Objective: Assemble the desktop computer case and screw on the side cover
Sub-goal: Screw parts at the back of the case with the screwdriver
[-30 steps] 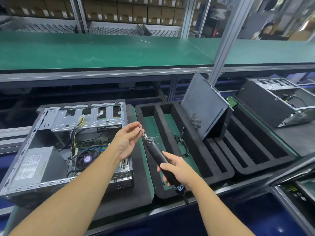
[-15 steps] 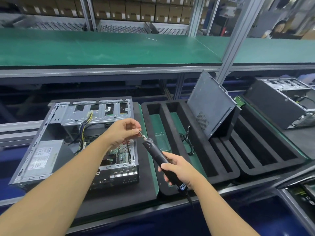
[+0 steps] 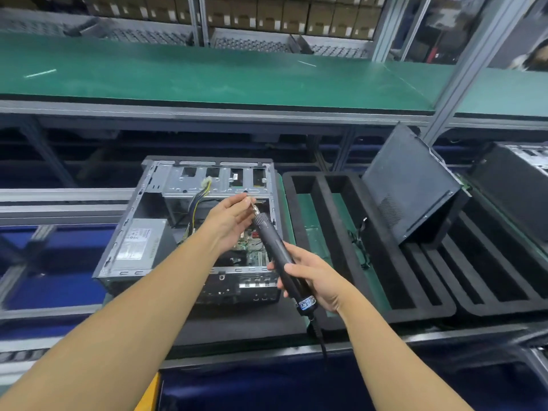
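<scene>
Right, up top you've got the green shelf (image 3: 207, 78) running the full width, w/ cardboard boxes (image 3: 267, 13) stacked behind it. Below, on the bench, the black foam tray (image 3: 400, 314) sits just right of the desktop case (image 3: 178, 182), which lies on a dark mat (image 3: 252, 324), open side up. The side cover (image 3: 409, 185) leans tilted in a slot toward the tray's far right, well apart from the case. A 2nd case (image 3: 513, 185) sits further right, partly out of frame. Inside your case the PSU (image 3: 139, 244) fills the near-left corner, yellow & black cables (image 3: 199, 197) run down from the drive cage, and the mobo (image 3: 253, 256) shows beneath your hands. Your R hand (image 3: 314, 280) is wrapped round the lower body of the electric screwdriver (image 3: 278, 256), which points up & away over the case. Your L hand (image 3: 229, 218) has thumb & fingertips pinched on the bit (image 3: 253, 204) at the driver's tip; whether a screw sits there, can't tell, too small.
</scene>
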`<state>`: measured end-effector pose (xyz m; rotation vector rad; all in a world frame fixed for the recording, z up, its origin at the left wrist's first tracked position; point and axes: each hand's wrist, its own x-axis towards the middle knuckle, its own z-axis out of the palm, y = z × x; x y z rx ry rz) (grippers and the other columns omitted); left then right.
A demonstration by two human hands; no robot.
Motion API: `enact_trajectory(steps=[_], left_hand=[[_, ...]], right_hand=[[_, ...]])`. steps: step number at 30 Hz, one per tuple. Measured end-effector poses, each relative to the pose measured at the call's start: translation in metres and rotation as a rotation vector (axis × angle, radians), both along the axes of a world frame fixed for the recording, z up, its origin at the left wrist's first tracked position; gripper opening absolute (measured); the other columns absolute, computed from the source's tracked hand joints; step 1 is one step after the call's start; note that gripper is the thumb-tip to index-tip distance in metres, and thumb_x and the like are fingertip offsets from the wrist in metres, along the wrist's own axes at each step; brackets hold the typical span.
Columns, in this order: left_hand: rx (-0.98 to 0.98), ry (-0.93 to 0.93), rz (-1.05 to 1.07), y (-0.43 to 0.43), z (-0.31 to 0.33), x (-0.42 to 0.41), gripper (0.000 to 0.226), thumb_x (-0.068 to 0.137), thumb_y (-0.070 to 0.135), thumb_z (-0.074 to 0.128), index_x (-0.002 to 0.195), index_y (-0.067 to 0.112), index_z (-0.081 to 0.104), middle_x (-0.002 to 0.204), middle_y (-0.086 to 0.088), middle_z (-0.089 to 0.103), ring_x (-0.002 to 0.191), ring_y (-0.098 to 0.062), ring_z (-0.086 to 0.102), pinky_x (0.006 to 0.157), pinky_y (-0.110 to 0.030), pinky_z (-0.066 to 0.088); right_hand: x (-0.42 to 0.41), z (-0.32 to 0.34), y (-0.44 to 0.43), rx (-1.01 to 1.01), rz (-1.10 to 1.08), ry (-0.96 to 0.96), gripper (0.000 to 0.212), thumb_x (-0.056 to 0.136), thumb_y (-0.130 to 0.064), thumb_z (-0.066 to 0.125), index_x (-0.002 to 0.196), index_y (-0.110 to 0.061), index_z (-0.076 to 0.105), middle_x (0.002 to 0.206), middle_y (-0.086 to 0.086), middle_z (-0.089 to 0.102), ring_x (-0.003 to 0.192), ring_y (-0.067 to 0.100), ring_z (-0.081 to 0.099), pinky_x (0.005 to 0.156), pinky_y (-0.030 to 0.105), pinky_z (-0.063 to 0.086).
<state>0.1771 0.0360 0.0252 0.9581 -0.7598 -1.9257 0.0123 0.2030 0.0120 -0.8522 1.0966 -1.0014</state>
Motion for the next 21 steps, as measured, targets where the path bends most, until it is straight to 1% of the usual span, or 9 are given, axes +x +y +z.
enact_trajectory(steps=[3,6,10,13,15,16,18,19,21], left_hand=[[-0.009,-0.020,-0.050,0.000,-0.003,0.015,0.014,0.091,0.004,0.066,0.104,0.010,0.065,0.095,-0.005,0.075,0.080,-0.015,0.070,0.070,-0.026,0.057],[-0.004,-0.028,-0.102,0.003,0.003,0.019,0.020,0.092,0.011,0.067,0.112,0.007,0.067,0.094,-0.001,0.075,0.080,-0.011,0.068,0.085,-0.030,0.056],[-0.002,-0.016,-0.210,0.003,0.019,0.031,0.008,0.093,0.016,0.067,0.097,0.013,0.072,0.086,0.003,0.074,0.076,-0.009,0.066,0.079,-0.027,0.056],[0.004,-0.035,-0.314,0.003,0.021,0.045,0.010,0.093,0.021,0.068,0.099,0.014,0.070,0.082,0.001,0.069,0.078,-0.013,0.064,0.096,-0.037,0.051],[-0.036,-0.085,-0.387,0.005,0.020,0.054,0.015,0.092,0.024,0.069,0.098,0.011,0.073,0.085,-0.001,0.069,0.083,-0.016,0.065,0.099,-0.039,0.051],[-0.088,-0.151,-0.441,0.004,0.019,0.059,0.020,0.091,0.027,0.069,0.098,0.010,0.075,0.088,-0.002,0.072,0.088,-0.018,0.066,0.098,-0.039,0.053],[-0.269,-0.370,-0.559,0.000,0.016,0.068,0.028,0.092,0.037,0.065,0.100,0.013,0.076,0.097,-0.002,0.075,0.099,-0.022,0.066,0.098,-0.040,0.053],[-0.387,-0.514,-0.588,-0.003,0.014,0.073,0.029,0.093,0.042,0.062,0.101,0.017,0.076,0.099,-0.002,0.074,0.097,-0.024,0.065,0.098,-0.040,0.052],[-0.647,-0.830,-0.602,-0.014,0.006,0.079,0.029,0.098,0.044,0.054,0.107,0.026,0.075,0.096,0.000,0.066,0.084,-0.021,0.058,0.086,-0.036,0.051]], right_hand=[[0.012,0.001,0.002,0.016,-0.021,0.006,0.063,0.088,-0.013,0.062,0.148,-0.022,0.045,0.115,0.014,0.069,0.078,0.025,0.064,0.065,0.035,0.058],[0.039,0.005,0.008,0.008,-0.052,-0.060,0.062,0.087,-0.010,0.063,0.146,-0.022,0.046,0.110,0.014,0.066,0.078,0.027,0.064,0.063,0.039,0.059],[0.072,0.010,0.016,-0.037,-0.147,-0.082,0.062,0.087,-0.009,0.063,0.143,-0.028,0.045,0.108,0.011,0.069,0.076,0.024,0.064,0.061,0.037,0.058],[0.090,0.009,0.025,-0.058,-0.208,-0.014,0.069,0.087,-0.010,0.063,0.151,-0.024,0.041,0.108,0.010,0.071,0.076,0.024,0.064,0.061,0.036,0.057],[0.101,0.004,0.032,-0.057,-0.256,0.007,0.072,0.086,-0.011,0.063,0.153,-0.025,0.039,0.108,0.008,0.072,0.077,0.024,0.064,0.060,0.036,0.056],[0.106,0.001,0.035,-0.057,-0.279,0.002,0.072,0.085,-0.011,0.063,0.152,-0.027,0.040,0.108,0.008,0.073,0.077,0.023,0.064,0.060,0.036,0.056],[0.112,-0.004,0.041,-0.064,-0.312,-0.016,0.069,0.084,-0.011,0.064,0.146,-0.032,0.044,0.108,0.009,0.073,0.076,0.023,0.064,0.060,0.035,0.055],[0.113,-0.005,0.044,-0.068,-0.321,-0.020,0.067,0.083,-0.012,0.065,0.143,-0.035,0.047,0.108,0.010,0.073,0.076,0.023,0.064,0.060,0.035,0.055],[0.112,-0.009,0.051,-0.068,-0.338,-0.032,0.066,0.080,-0.014,0.068,0.139,-0.038,0.052,0.108,0.011,0.073,0.075,0.023,0.064,0.060,0.035,0.055]])
